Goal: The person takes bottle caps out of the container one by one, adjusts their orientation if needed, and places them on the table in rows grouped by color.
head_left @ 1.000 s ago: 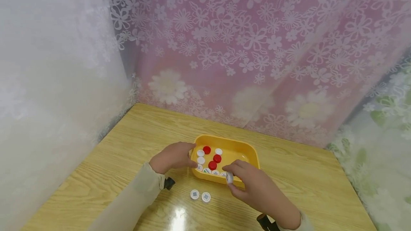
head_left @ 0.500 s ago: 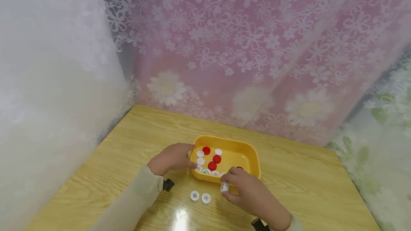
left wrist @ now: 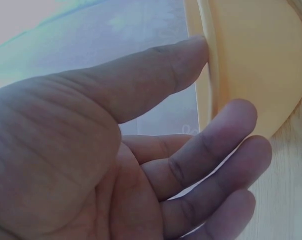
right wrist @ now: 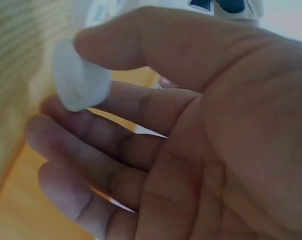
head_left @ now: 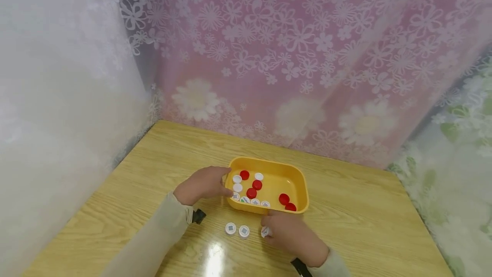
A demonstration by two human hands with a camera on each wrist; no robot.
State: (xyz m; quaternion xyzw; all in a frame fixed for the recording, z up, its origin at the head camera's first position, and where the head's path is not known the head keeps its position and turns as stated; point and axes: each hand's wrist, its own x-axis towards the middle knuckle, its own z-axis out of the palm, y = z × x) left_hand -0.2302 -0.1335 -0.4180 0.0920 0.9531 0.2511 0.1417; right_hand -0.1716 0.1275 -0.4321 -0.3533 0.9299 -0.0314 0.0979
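In the head view my left hand [head_left: 203, 184] rests at the left end of a yellow plastic tray [head_left: 274, 163]. Its thumb tip touches the rim in the left wrist view, while the other fingers lie loosely bent beside the wall. Just outside the tray's near side, my right hand [head_left: 290, 232] is low at the table. It pinches a white bottle cap [right wrist: 78, 77] between thumb and fingers. Left of that hand, two white caps with grey-blue squares on top, a left cap [head_left: 230, 228] and a right cap [head_left: 244, 231], sit side by side on the table.
Inside the tray are several red caps, one red cap [head_left: 284, 199] near its right end, and several white caps, one white cap [head_left: 259, 176] toward the back. The wooden table [head_left: 184, 148] meets a pink flowered curtain [head_left: 269, 54] behind.
My right hand has moved from above the tray's near edge toward me, down to the table with the white cap. Two red caps at the tray's right now show. The left hand stays at the tray.
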